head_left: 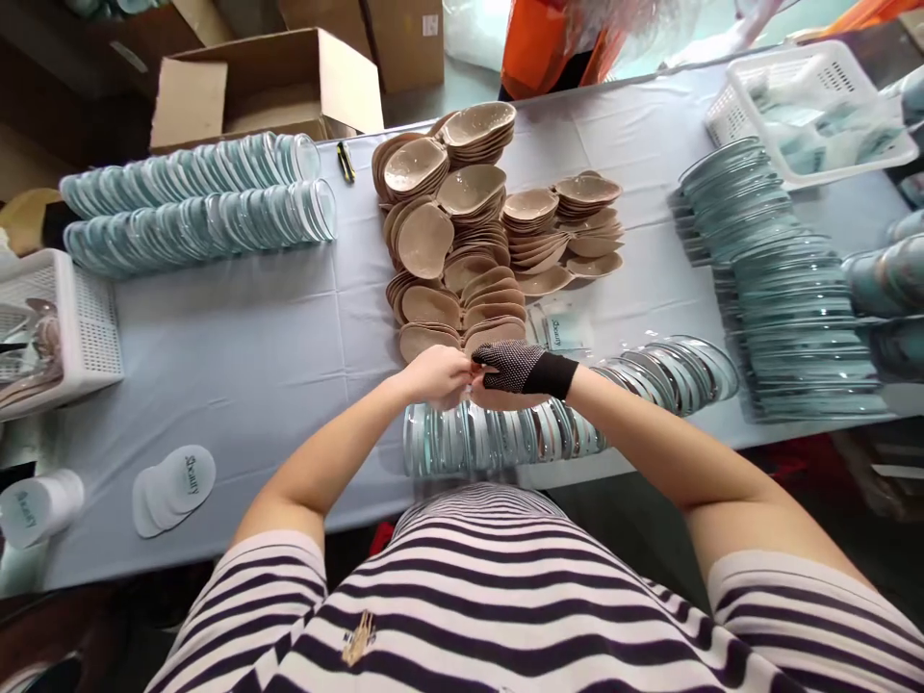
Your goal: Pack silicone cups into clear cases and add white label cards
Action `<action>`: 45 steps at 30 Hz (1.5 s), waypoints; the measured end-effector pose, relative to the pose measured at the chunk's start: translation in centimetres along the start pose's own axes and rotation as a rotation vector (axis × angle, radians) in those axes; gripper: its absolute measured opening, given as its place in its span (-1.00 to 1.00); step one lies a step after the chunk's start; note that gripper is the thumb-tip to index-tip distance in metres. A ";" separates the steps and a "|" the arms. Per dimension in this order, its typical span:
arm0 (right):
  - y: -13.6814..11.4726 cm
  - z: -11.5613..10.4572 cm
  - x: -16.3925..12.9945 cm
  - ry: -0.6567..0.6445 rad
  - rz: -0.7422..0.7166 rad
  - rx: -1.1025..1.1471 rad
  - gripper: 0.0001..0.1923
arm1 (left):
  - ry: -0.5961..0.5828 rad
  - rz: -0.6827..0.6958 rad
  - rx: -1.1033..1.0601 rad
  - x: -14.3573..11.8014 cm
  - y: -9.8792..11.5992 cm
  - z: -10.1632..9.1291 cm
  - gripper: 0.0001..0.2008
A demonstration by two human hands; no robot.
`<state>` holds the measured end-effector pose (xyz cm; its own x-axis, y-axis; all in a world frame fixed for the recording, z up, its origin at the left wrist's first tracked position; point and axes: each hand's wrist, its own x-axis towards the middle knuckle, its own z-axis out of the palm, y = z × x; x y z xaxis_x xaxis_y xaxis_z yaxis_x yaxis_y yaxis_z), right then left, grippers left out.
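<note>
Bare left hand (435, 375) and gloved right hand (509, 373) together, fingers pinched, forearms converging.

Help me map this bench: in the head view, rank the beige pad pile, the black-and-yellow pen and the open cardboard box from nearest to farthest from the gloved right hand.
1. beige pad pile, just beyond the right hand.
2. black-and-yellow pen, far side, left.
3. open cardboard box, off the table, far left.

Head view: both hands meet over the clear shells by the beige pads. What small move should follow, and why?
Probably lower the piece into the row of clear shells below: the left hand and gloved right hand pinch together directly above it, beside the beige pads.
</note>
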<state>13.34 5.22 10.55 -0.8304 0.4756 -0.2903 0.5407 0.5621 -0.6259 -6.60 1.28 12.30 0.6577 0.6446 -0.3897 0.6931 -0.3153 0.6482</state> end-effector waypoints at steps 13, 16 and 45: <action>-6.0 5.1 -7.6 0.112 0.134 0.216 -0.86 | -0.130 -0.230 -0.574 -5.0 5.7 3.4 -0.74; -6.9 6.9 -8.6 0.208 0.245 0.299 -0.87 | -0.088 -0.246 -0.480 -5.1 6.4 4.6 -0.74; -8.3 5.0 -12.7 -0.233 0.132 0.541 -0.84 | -0.395 -0.114 -0.619 -5.8 9.5 6.6 -0.63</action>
<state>18.75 -8.86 15.77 -0.8018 0.3224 -0.5032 0.5467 0.0556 -0.8355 -1.90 -10.06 16.44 0.7297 0.3146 -0.6071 0.5469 0.2644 0.7944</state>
